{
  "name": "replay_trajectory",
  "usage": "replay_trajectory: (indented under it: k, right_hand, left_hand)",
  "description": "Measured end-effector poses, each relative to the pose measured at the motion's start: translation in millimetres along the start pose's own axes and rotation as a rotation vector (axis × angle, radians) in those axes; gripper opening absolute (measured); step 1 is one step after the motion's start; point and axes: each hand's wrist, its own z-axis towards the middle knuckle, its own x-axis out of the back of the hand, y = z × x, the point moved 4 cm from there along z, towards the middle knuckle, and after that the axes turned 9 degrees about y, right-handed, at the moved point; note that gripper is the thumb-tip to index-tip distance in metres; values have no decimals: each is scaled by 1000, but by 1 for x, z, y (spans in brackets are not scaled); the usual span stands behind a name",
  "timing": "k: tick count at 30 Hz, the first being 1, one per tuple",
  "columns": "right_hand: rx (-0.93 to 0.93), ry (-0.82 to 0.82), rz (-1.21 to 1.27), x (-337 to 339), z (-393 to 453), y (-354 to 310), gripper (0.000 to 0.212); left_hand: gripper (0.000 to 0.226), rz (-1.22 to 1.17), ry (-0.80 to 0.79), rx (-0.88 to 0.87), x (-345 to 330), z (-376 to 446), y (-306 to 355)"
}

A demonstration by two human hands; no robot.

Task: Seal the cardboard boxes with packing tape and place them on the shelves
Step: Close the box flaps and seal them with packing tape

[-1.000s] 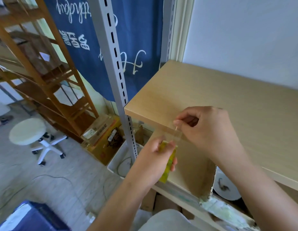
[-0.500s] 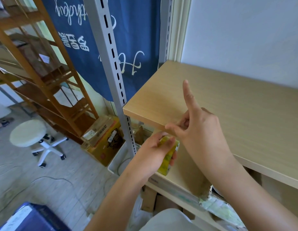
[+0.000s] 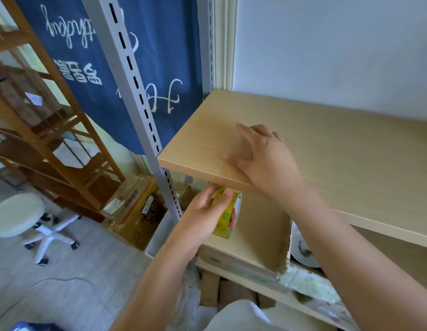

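Observation:
My left hand [image 3: 205, 211] grips a yellow-green roll of packing tape [image 3: 225, 215] just below the front edge of the light wooden shelf board [image 3: 339, 163]. My right hand [image 3: 262, 154] lies on top of that board near its front left corner, fingers spread and pressing down. A cardboard box [image 3: 258, 235] with a torn right edge sits on the lower shelf, under both hands. Any tape strip between the hands is too faint to see.
A grey slotted shelf upright [image 3: 140, 99] stands left of the board, with a blue banner [image 3: 88, 68] behind. Left are a wooden ladder rack [image 3: 47, 139], a white stool [image 3: 16, 213] and a yellow carton [image 3: 133, 211] on the floor. A white plate [image 3: 303, 249] sits behind the box.
My right hand let go near the tape roll, rose over the shelf edge and now presses flat on the board. My left hand kept the roll, staying low under the edge.

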Motion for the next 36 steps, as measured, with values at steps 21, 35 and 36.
replay_trajectory:
  k: [21,35,36]
  right_hand:
    - [-390,90,-216,-66,-260,149,37]
    - [-908,302,-194,-39,-298,238,74]
    - [-1101,250,-55,-36,-301,257,92]
  left_hand:
    - [23,506,-134,356,-107,23,-176]
    - [99,715,-341,271,-209,26,-142]
    - [89,708,-322,279,-209,28,-140]
